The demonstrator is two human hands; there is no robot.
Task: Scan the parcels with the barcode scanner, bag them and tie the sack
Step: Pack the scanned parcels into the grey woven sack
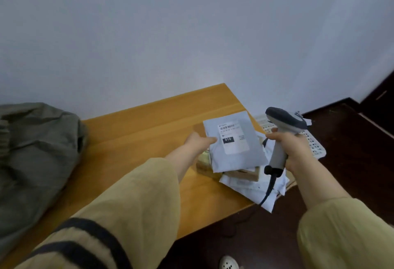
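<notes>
**Grey parcel held up beside the scanner**

Head view: the left hand (198, 143) holds a grey parcel (236, 158) by its left edge, thumb pressed on the top face while the fingers go under it, out of sight. The parcel is lifted flat and face up over a pile of parcels (255, 187) at the right end of the wooden surface (149, 132). Its white shipping label (232, 138) shows a barcode along the top and a black block reading "010".

The right hand (296, 149) grips the barcode scanner (283, 123), fingers wrapped round the pale grey handle. The scanner's dark head sits just right of the parcel's upper corner and above it (whether it points squarely at the label cannot be told). Its dark cable (268, 190) hangs from the base of the handle across the white mailers of the pile.

The pile holds white mailers and a brown cardboard box (245, 173). A white perforated basket (313, 143) stands behind the right hand, at the surface's far right corner.

The olive-grey sack (36, 151) lies crumpled at the left end of the surface, well apart from the parcels. Both sleeves are tan; the left sleeve (128, 215) bears dark stripes. A pale shoe (229, 262) shows on the dark floor (341, 173).
</notes>
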